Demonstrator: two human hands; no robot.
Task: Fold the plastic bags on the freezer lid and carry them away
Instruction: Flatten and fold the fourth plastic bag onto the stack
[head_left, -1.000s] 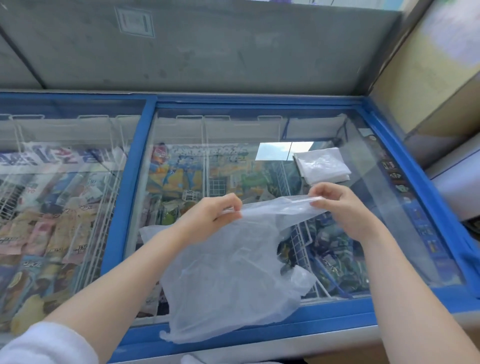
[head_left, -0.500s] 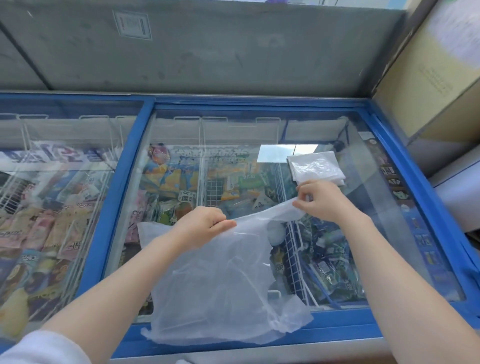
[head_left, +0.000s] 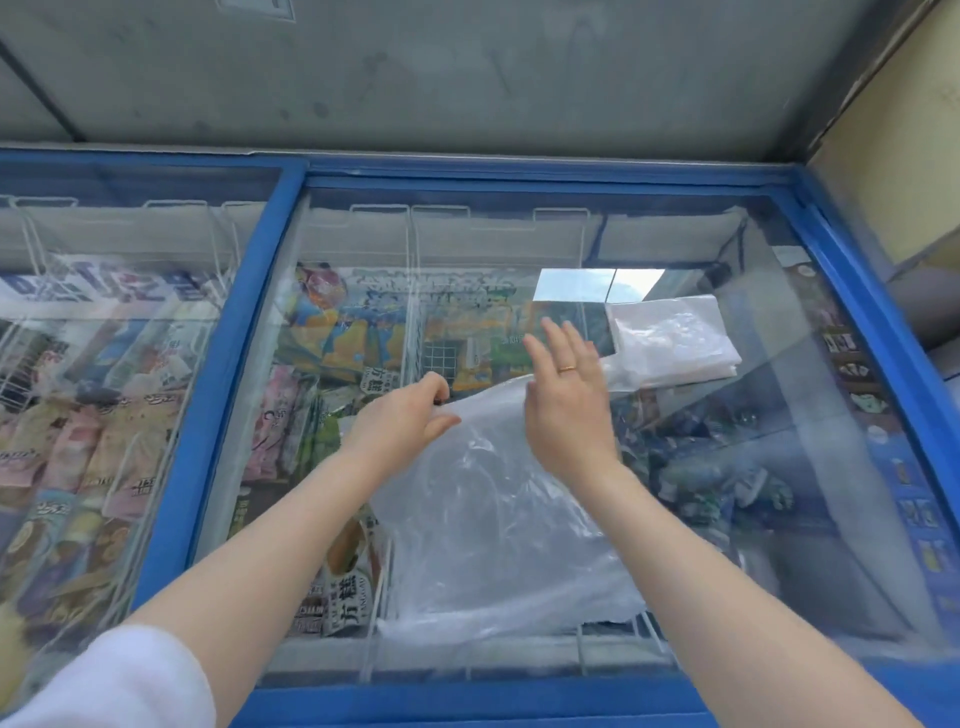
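Currently 1 plastic bag (head_left: 498, 525) is spread on the freezer lid (head_left: 779, 467), long axis toward its near edge. Its far-left corner is pinched by the left hand (head_left: 402, 421); the right hand (head_left: 569, 395), fingers straight, is held nearer the folded bags (head_left: 675, 340).

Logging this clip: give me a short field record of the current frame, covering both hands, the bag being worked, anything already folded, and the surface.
surface: glass freezer lid with blue frame
bag in work: clear plastic bag lying spread on the lid
left hand: pinches the bag's upper left edge
right hand: fingers straight, flat over the bag's upper right part, ring on one finger
folded stack: folded white bags on the lid, beyond the right hand
task stage: current bag not yet folded
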